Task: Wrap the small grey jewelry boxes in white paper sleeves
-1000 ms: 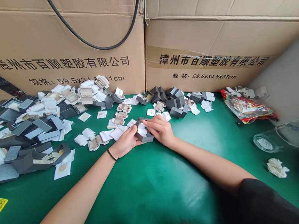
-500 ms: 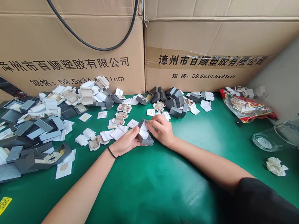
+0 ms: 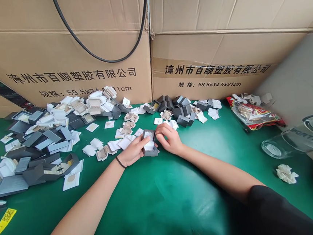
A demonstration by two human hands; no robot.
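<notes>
My left hand (image 3: 133, 150) is closed around a small dark grey gift box (image 3: 151, 153), its thumb over the left side. The box stands open and tilted toward me, with a white insert (image 3: 149, 146) visible inside. My right hand (image 3: 169, 139) is at the box's right edge with its fingers curled. Whether those fingertips pinch anything is hidden. Just behind and left of the box lie white folded card inserts (image 3: 113, 146) and loose papers.
A heap of grey boxes (image 3: 50, 141) and white inserts covers the left side. More dark boxes (image 3: 182, 111) sit by the cardboard cartons (image 3: 208, 50). On the right are a red snack bag (image 3: 254, 113), a clear bottle (image 3: 295, 140) and a crumpled tissue (image 3: 286, 174).
The box has turned so its open inside faces me more squarely. My right fingers have shifted from over its inside to its right edge. The view has tilted up slightly.
</notes>
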